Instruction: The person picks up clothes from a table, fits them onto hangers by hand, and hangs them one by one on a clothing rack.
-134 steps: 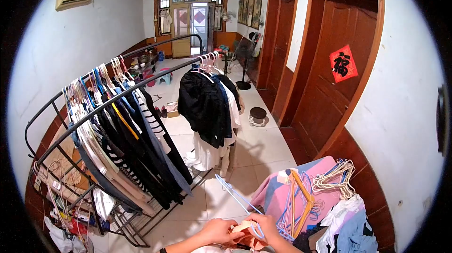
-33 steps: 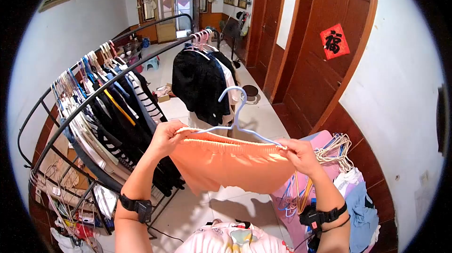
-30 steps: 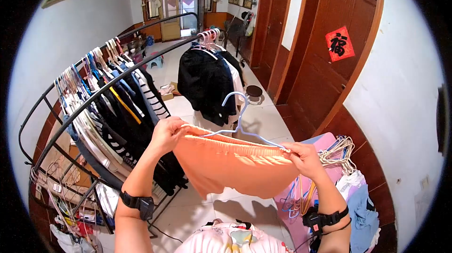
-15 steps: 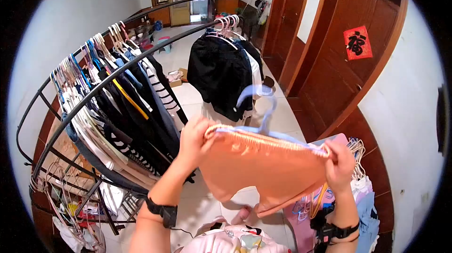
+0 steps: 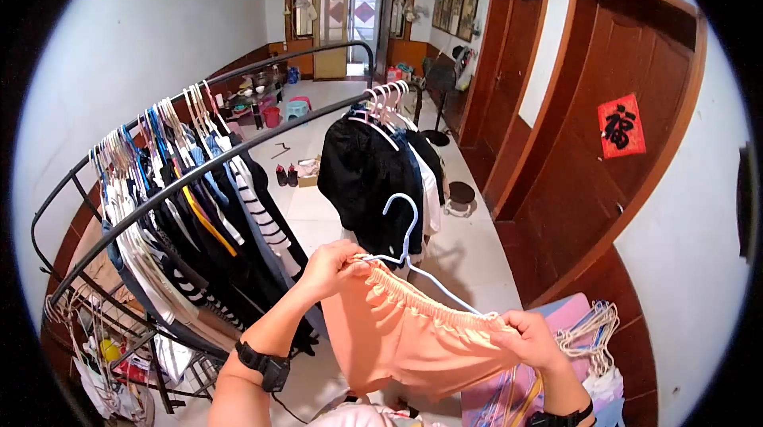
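Stretched between my hands are peach-orange shorts [image 5: 397,340] with a gathered elastic waistband. My left hand [image 5: 330,270] pinches one end of the waistband, and my right hand [image 5: 531,338] pinches the other, lower end. A light blue clothes hanger [image 5: 408,248] sits at the waist with its hook standing up. Its two arms run toward my hands; their tips are hidden by fingers and fabric, so I cannot tell how far they are inside the waistband.
A black metal rack [image 5: 199,166] curves across the left, packed with hung clothes [image 5: 179,228]. Dark garments [image 5: 362,173] hang at its near end. Spare hangers [image 5: 592,332] lie on a pink surface [image 5: 556,320] at lower right. Brown doors [image 5: 592,133] line the right wall.
The shorts and hanger have swung lower and tilted, with the right end dropping. My hands have come down to the left and right sides, and the view has tipped upward.
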{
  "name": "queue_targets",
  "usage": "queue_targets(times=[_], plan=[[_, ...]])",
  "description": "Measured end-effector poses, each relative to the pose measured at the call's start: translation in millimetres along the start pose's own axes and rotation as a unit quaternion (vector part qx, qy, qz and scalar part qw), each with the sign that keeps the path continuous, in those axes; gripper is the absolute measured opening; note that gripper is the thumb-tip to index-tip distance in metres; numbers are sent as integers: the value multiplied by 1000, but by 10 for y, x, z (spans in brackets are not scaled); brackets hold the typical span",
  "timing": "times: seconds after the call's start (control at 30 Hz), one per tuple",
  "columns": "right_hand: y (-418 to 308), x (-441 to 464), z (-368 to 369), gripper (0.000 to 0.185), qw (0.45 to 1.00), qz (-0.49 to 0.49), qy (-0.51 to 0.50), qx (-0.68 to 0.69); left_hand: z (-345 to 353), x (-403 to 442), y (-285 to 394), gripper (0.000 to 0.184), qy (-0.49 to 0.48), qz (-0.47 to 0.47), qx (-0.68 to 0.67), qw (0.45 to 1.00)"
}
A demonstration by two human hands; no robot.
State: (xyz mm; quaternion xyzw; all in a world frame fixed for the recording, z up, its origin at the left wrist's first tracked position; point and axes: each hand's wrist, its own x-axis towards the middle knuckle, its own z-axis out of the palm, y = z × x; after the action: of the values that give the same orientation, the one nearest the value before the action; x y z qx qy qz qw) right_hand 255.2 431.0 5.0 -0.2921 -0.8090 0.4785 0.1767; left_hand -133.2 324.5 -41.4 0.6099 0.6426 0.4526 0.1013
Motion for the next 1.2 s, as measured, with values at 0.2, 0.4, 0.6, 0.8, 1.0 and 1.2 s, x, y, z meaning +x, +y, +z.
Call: queue_targets(times=[0.2,0.4,0.6,0.8,1.0,1.2], plan=[[-289,644,18,20,991,-61,42,111,-188,652,-173,18,150,37,68,986],[-670,1365,180,18,976,-81,92,179,-389,1264,-501,49,297,92,131,942],[-814,2328,481,17,975,-96,115,162,-42,1293,-847,84,231,126,36,964],[-511,3142,780,17,977,-87,163,108,136,1413,-1207,103,110,103,17,988],[-144,3652,1076,19,975,-92,196,-58,415,1532,-1664,100,60,93,-2,994],[299,3712,1196,20,965,-60,212,-142,680,1390,-1875,108,-52,44,-17,998]])
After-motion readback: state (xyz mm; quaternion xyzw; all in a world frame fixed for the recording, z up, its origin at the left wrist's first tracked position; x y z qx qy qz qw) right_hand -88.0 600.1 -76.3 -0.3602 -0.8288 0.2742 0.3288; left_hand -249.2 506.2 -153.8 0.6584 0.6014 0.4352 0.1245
